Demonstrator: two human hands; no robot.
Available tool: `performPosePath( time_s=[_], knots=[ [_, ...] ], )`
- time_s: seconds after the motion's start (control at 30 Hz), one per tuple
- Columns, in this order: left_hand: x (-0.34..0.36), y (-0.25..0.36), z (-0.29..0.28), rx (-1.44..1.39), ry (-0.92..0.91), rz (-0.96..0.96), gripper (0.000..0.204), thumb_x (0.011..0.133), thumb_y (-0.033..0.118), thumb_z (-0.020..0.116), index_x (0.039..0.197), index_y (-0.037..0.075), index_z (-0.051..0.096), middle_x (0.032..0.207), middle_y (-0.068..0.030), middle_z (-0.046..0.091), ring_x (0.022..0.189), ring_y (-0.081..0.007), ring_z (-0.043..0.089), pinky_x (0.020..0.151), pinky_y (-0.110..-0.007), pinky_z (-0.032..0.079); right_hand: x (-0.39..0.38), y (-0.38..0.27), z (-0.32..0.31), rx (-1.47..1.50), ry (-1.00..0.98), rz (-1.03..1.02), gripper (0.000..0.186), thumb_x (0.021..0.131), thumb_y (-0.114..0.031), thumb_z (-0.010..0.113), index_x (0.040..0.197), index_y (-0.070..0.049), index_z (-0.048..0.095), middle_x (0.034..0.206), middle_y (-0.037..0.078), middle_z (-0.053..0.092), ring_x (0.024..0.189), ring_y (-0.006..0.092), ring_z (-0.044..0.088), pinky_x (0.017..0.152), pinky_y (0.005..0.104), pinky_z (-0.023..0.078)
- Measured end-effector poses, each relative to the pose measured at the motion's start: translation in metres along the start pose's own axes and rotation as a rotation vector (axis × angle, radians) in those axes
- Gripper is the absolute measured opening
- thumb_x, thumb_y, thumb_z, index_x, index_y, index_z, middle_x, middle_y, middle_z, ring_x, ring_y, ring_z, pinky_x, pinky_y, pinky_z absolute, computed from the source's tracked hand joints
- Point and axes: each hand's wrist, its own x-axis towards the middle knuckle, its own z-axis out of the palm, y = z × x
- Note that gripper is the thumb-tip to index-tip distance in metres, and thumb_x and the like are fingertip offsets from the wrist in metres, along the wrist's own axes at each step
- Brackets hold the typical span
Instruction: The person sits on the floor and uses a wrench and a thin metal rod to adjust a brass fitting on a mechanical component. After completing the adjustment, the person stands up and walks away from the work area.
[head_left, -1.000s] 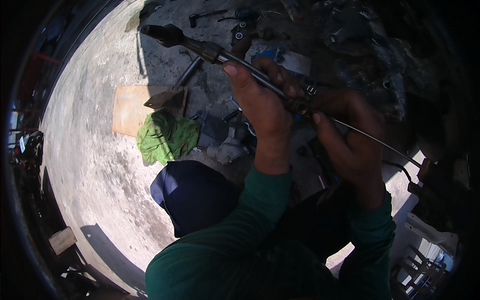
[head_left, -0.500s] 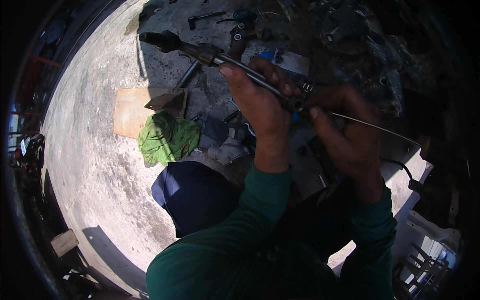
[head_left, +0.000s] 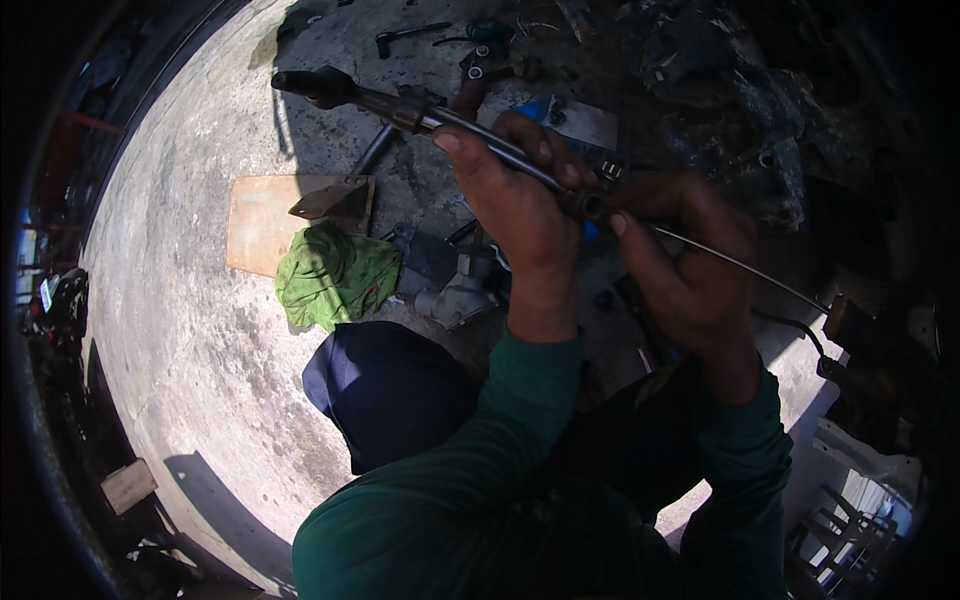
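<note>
My left hand [head_left: 520, 205] is wrapped round a long dark metal shaft [head_left: 388, 104]. The shaft slants from upper left down to the right, with a thick stepped end at the far left and a bright smooth section by my thumb. At its near end, a round socket-like opening [head_left: 592, 208] faces my right hand [head_left: 690, 265]. That hand's thumb and fingers are closed on a thin metal rod [head_left: 745, 267], which runs out to the lower right toward a brown block-like end [head_left: 845, 318]. Shadow hides where the rod's inner end meets the shaft.
On the concrete floor lie a wooden board [head_left: 262, 225], a green rag [head_left: 335, 275] and a grey metal casting [head_left: 457, 298]. A ratchet-like tool [head_left: 410, 35] and a flat light plate [head_left: 590, 127] sit farther off. Dark blue cloth [head_left: 390, 395] covers my left knee.
The shaft has shifted slightly left, its far end a little lower. My right hand and the rod have also moved slightly left.
</note>
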Motion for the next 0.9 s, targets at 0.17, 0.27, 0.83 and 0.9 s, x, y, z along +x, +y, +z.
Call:
performPosePath(
  time_s=[0.17,0.27,0.83,0.9],
  knots=[
    [0.0009,-0.0002,0.0001,0.001,0.010,0.006,0.085,0.097,0.073,0.033,0.143,0.001,0.029,0.064,-0.0015,0.043,0.046,-0.0123,0.045,0.041,-0.029,0.043,0.0006,0.0012,0.0012,0.001,0.011,0.000,0.009,0.083,-0.002,0.068,0.090,-0.001,0.063,0.077,0.013,0.067,0.068,0.0244,0.069,0.062,0.0341,0.053],
    [0.0000,0.0023,0.0020,-0.023,0.042,-0.032,0.086,0.096,0.074,0.033,0.143,0.002,0.030,0.064,-0.0011,0.043,0.046,-0.0122,0.044,0.041,-0.028,0.042,0.0021,0.0003,0.0009,-0.049,-0.016,-0.046,0.009,0.083,-0.002,0.068,0.090,-0.001,0.062,0.077,0.013,0.067,0.068,0.0249,0.069,0.062,0.0341,0.053],
    [0.0008,0.0024,0.0004,-0.026,0.041,-0.019,0.084,0.095,0.074,0.034,0.141,0.004,0.033,0.065,-0.0012,0.042,0.047,-0.0118,0.043,0.042,-0.028,0.040,0.0015,-0.0021,0.0051,-0.041,0.021,-0.091,0.011,0.082,0.002,0.067,0.088,-0.001,0.059,0.076,0.011,0.067,0.066,0.0232,0.069,0.059,0.0336,0.052],
    [0.0009,0.0024,0.0005,-0.034,0.039,-0.021,0.084,0.095,0.075,0.035,0.141,0.004,0.033,0.065,-0.0013,0.042,0.048,-0.0118,0.043,0.042,-0.028,0.040,0.0008,-0.0018,0.0050,-0.030,0.025,-0.078,0.011,0.082,0.002,0.067,0.088,-0.001,0.059,0.076,0.012,0.067,0.066,0.0233,0.069,0.059,0.0337,0.052]
  ],
)
